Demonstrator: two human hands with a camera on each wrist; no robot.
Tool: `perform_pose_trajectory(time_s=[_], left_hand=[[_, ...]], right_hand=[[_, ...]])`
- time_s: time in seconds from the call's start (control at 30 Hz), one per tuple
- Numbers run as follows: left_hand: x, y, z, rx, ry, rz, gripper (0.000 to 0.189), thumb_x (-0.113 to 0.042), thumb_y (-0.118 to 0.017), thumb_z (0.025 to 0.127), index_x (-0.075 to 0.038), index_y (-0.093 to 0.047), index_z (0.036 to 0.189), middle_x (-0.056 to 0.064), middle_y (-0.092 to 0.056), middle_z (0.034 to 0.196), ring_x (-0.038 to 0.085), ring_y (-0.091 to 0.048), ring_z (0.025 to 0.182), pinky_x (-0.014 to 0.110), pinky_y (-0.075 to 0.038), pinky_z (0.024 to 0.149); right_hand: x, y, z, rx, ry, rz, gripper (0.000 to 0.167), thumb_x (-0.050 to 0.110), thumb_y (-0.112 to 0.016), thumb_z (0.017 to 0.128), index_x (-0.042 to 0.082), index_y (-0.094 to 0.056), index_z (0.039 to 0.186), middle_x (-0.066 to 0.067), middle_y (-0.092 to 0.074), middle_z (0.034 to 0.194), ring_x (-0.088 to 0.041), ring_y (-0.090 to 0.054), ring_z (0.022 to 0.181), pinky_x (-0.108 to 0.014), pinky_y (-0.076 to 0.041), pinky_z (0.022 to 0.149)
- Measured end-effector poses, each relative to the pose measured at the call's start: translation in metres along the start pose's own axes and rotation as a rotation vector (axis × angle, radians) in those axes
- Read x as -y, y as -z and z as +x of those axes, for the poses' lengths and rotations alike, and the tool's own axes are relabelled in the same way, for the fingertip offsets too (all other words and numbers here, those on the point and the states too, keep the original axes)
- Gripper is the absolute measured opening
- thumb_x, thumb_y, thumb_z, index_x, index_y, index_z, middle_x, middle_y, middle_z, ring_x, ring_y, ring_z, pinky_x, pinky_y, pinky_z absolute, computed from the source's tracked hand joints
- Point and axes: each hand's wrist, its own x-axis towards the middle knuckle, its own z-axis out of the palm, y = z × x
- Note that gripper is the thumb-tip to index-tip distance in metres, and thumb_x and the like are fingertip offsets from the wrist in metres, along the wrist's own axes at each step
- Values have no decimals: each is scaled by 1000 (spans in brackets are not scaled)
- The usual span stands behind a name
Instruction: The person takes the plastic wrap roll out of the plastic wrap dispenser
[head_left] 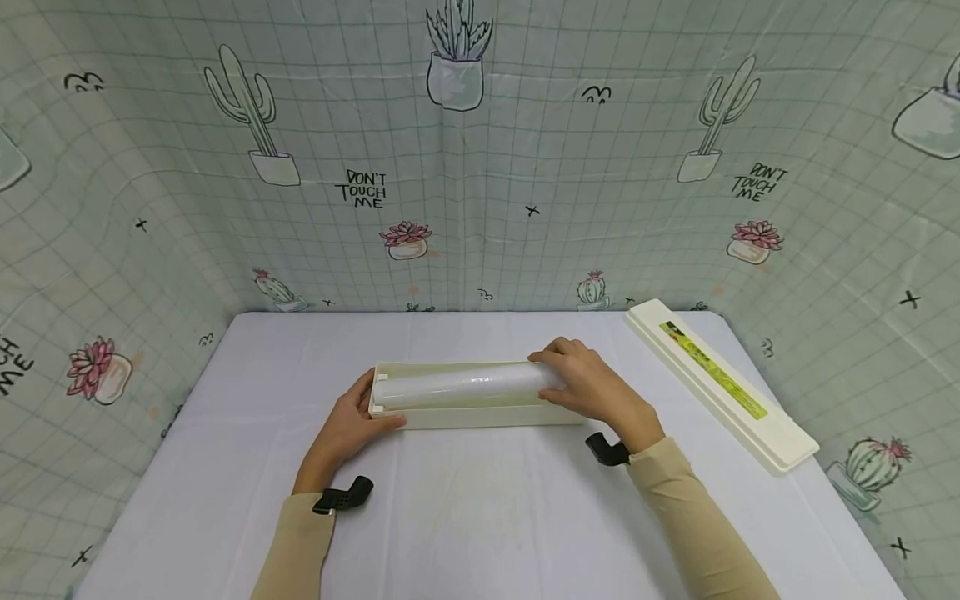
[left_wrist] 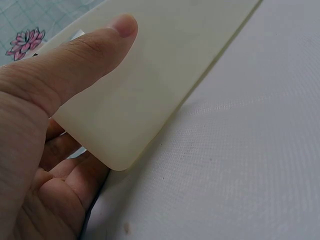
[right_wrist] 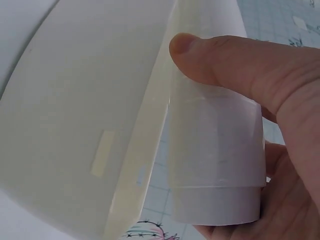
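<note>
Gripping, left hand (head_left: pixel 352 425): closed round the left end of the cream box (head_left: pixel 480 418); thumb laid along the outer front wall, other fingers around the end, partly hidden.
Right hand (head_left: pixel 592 387): above the right end of the box, holding the roll (head_left: pixel 457 383); thumb on the near side, other fingers behind and beneath, partly out of sight.
Box: long, narrow, uncovered, open side up; whether its base sits fully flat cannot be told.
Roll: white, glossy film on its surface; left part lies lengthwise inside the box. At the right end, a gap shows between the roll and the box's front rim in the right wrist view.
Core edge: a smooth band at the roll's right end, beyond the film's edge, near the box's right end.
Corner tabs (head_left: pixel 382 377): small, white, at the box's left end.
Lid (head_left: pixel 722 398): cream, to the right of the box and well apart, lying slantwise; bears a yellow-green label (head_left: pixel 712 371).
Tabletop (head_left: pixel 465 517): white covering, under the box.
Wrist cameras (head_left: pixel 343 495): black, one per wrist, on the person's side of the box.
Sleeves (head_left: pixel 690 508): tan, both on the person's side of the box.
Backdrop (head_left: pixel 495 150): gridded cloth behind the box, printed with potted cacti and "DON'T TOUCH ME".
</note>
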Motion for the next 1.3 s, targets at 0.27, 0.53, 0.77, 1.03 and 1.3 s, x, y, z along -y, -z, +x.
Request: perform_pose_trajectory(time_s=[0.27, 0.53, 0.77, 1.03, 1.3], left_hand=[[-1, 0, 0, 2, 5, -4, 111, -26, -89, 83, -15, -16, 167, 11, -29, 169, 30, -39, 151, 35, -42, 113], [1, -1, 0, 9, -5, -22, 110, -24, -88, 84, -15, -16, 167, 11, -29, 169, 29, -37, 152, 15, -42, 104], [4, -1, 1, 6, -14, -27, 110, -24, -88, 84, -15, -16, 167, 11, -29, 169, 29, -37, 152, 12, -43, 102], [6, 0, 2, 6, -14, -20, 110, -24, -88, 84, -15, -15, 167, 10, -28, 169, 29, -36, 152, 21, -42, 109], [6, 0, 2, 2, -12, -14, 110, -26, -89, 83, -16, -17, 166, 9, -30, 169, 28, -38, 151, 26, -42, 111]], right_hand=[[4, -4, -4, -18, -7, -41, 48, 17, -86, 84, 9, -68, 128, -14, -68, 123, -36, -64, 112, -56, -55, 84], [2, -6, -5, -1, 5, -29, 48, 17, -85, 86, 10, -67, 130, -13, -70, 122, -36, -65, 112, -57, -56, 85], [0, -3, -5, 1, 23, -18, 49, 20, -85, 86, 10, -67, 130, -13, -70, 121, -34, -66, 109, -55, -56, 85], [-4, -3, -5, -2, 36, -14, 49, 23, -85, 87, 10, -67, 130, -12, -70, 120, -32, -65, 109, -55, -55, 85], [-6, -7, -5, -17, 43, -7, 47, 23, -84, 87, 10, -68, 129, -12, -70, 118, -32, -65, 108, -55, -55, 84]])
